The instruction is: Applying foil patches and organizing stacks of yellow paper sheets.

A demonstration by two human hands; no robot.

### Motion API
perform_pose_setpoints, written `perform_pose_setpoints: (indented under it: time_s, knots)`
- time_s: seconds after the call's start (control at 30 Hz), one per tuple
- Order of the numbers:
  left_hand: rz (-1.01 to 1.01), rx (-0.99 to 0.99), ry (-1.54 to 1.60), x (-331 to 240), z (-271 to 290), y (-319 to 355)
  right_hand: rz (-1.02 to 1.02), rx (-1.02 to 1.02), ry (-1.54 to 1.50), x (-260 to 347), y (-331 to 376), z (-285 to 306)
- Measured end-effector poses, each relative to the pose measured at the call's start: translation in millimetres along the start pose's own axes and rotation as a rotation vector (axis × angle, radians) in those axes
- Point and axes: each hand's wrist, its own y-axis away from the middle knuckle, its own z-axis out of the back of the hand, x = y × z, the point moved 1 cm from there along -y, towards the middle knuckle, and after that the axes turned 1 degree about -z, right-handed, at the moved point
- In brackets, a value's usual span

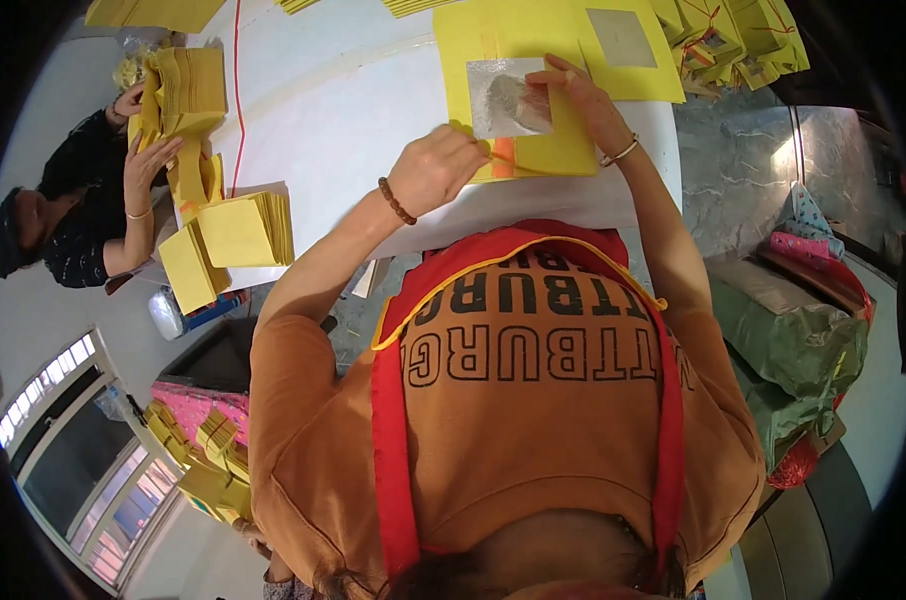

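In front of me on the white table lies a yellow paper sheet (563,150) with a silver foil square (493,110) and an orange strip (504,150) on it. My left hand (438,170) is closed in a pinch at the sheet's near left edge, beside the strip; its fingertips are partly hidden. Over the foil's right side, my right hand (588,100) has its fingers stretched out, fingertips at the foil. Another yellow sheet with a dull silver square (621,38) lies just beyond on the right.
Across the left end of the white table (343,130), a person (83,200) handles yellow paper stacks (193,90). More stacks (248,230) stand at the table's left corner. Tied yellow bundles (738,40) sit at the far right. Green bags (793,340) lie on my right.
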Motion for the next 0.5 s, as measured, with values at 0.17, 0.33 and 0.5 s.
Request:
perform_pose_setpoints:
  time_s: [0.17, 0.33, 0.5]
  knots:
    - [0.312, -0.050, 0.335, 9.2, 4.3, -3.4, 0.024, 0.091, 0.048, -17.2, -7.9, 22.3]
    - [0.716, -0.018, 0.659, 19.1, -4.4, 6.7, 0.055, 0.136, 0.134, -16.5, -4.3, 29.3]
    - [0.932, -0.114, 0.948, 23.9, -3.8, 6.1, 0.154, 0.078, 0.370, -0.5, 4.2, 18.4]
